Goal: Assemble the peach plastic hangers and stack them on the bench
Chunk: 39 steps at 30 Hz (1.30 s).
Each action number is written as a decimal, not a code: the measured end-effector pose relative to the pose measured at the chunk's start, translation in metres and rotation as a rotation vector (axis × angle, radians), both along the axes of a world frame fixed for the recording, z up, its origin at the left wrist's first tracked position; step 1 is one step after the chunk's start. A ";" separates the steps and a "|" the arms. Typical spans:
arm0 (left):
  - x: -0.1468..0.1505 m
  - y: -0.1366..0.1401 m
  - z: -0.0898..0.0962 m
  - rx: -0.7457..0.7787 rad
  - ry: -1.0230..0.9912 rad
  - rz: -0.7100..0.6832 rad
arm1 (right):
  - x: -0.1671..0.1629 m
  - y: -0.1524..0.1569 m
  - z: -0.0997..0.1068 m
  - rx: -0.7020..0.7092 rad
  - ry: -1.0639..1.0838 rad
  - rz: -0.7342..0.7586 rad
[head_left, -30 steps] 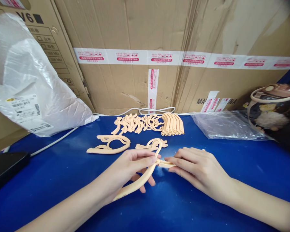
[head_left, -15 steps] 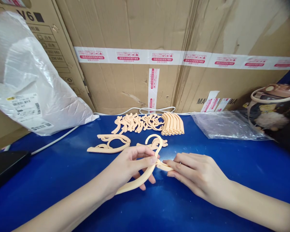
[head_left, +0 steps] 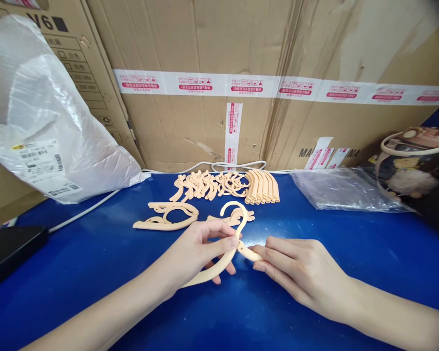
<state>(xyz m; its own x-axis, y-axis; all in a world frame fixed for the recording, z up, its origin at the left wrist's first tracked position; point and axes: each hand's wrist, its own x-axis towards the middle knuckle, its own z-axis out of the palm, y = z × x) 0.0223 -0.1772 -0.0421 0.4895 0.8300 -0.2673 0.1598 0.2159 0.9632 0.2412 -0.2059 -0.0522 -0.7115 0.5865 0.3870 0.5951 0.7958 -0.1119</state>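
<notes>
A cream plastic clothes hanger [head_left: 215,273] is between my hands above the blue table, its hook curling up and away from me. My left hand [head_left: 204,248] pinches it near the joint at the hook's base, and one long curved arm runs down under my wrist. In my right hand [head_left: 299,265], thumb and fingers grip a shorter arm [head_left: 247,252] at the right of the joint; its outer end is hidden by the fingers. Just beyond lie a folded hanger [head_left: 168,223] and some small loose pieces [head_left: 237,216].
Toward the back are several stacked hanger arms [head_left: 262,187] and a row of small hanger parts [head_left: 200,185]. A white parcel bag [head_left: 58,122] leans at left above a black device [head_left: 14,253]. A clear plastic bag [head_left: 351,190] lies back right, before a cardboard box [head_left: 190,126].
The short arm in my right hand has turned about the joint, showing its broader face now. My left hand stays nearly still on the hanger.
</notes>
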 end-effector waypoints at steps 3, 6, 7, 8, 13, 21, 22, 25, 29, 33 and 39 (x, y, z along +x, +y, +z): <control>0.000 0.000 -0.001 0.007 0.010 -0.005 | 0.000 -0.001 0.000 -0.014 0.011 -0.012; -0.001 0.000 -0.004 0.017 0.008 -0.012 | 0.001 -0.001 -0.001 -0.032 0.007 -0.020; -0.001 0.000 -0.005 0.019 0.008 -0.012 | 0.001 -0.001 -0.001 -0.039 0.003 -0.020; -0.001 0.001 -0.005 0.022 0.010 -0.010 | 0.001 -0.001 -0.001 -0.048 0.000 -0.021; 0.000 0.000 -0.006 0.030 0.021 0.000 | 0.000 -0.001 -0.001 -0.077 -0.001 -0.024; 0.003 0.002 -0.005 0.033 0.028 -0.005 | 0.000 -0.002 0.000 -0.089 0.001 -0.030; 0.003 0.002 -0.005 0.031 0.028 -0.005 | 0.000 -0.002 0.000 -0.091 0.000 -0.029; 0.003 0.002 -0.007 0.022 0.028 -0.010 | 0.000 -0.002 -0.001 -0.096 0.000 -0.029; 0.003 0.001 -0.007 0.030 0.027 -0.013 | 0.000 -0.004 -0.002 -0.113 0.005 -0.045; 0.003 0.001 -0.005 0.036 0.035 -0.010 | 0.000 -0.004 -0.001 -0.125 -0.014 -0.052; 0.003 0.000 -0.006 0.052 0.061 -0.017 | -0.001 -0.004 -0.001 -0.149 -0.016 -0.061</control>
<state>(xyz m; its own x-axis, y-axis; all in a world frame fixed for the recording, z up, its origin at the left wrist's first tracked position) 0.0251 -0.1774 -0.0481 0.4879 0.8352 -0.2538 0.2222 0.1624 0.9614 0.2405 -0.2098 -0.0536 -0.6779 0.6791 0.2816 0.6448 0.7332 -0.2161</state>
